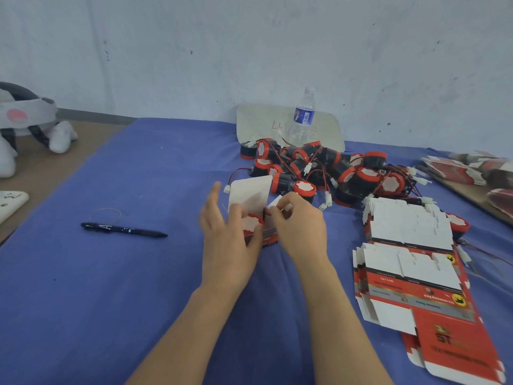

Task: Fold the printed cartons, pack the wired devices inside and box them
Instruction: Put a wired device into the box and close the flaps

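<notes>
Small packing workshop, hand work. Surface [105, 279] covered in blue cloth. A loose heap of identical red-black wired devices [327, 168] lies on it, with stacks of flat printed cartons [410, 232] just beside and more carton stacks [455, 172] at the right edge. Bare scuffed white wall [194, 51] behind. Pen [125, 229] and water bottle [303, 115] on the surface.

Tablecloth [111, 287]: blue.
Wired devices [344, 173], 1 o'clock: black bodies, red rims, white caps; red and black leads.
Folded carton [249, 193], centre: white flap, red side.
Flat cartons [416, 290], 4 o'clock: red print, grey band, yellow badges, white reverse.
Pen [123, 229], 9 o'clock: black, white lettering.
Water bottle [304, 115], 12 o'clock: clear, blue label.
</notes>
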The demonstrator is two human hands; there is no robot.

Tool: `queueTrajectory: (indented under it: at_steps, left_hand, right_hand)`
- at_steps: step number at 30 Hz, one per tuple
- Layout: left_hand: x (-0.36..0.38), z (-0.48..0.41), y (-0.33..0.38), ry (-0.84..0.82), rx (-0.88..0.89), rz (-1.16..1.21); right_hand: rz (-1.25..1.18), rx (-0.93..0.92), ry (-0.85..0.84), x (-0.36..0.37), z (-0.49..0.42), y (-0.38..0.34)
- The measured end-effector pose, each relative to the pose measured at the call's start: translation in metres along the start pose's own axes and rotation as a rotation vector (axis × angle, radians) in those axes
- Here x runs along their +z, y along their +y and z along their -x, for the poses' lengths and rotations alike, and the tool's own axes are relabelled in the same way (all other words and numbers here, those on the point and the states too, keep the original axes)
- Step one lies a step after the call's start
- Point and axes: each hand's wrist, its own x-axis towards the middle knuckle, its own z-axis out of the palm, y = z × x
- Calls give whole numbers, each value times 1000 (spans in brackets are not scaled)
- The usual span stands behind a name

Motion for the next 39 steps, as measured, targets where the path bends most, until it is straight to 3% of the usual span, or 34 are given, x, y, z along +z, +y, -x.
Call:
queueTrajectory:
  at_steps: [11,19,31,39]
  left_hand:
    - [5,-1,-7,-64,-195,235]
    - [6,0,-8,-59,-176,234]
    - [5,0,-6,-74,-147,173]
    - [5,0,-5,-61,-134,158]
  right_hand:
    - [-163,-46,70,2,1,-3]
    - [-26,-90,-6,7,1,-2]
    - [12,-40,6,15,4,-8]
    - [-23,19,123,9,-1,-5]
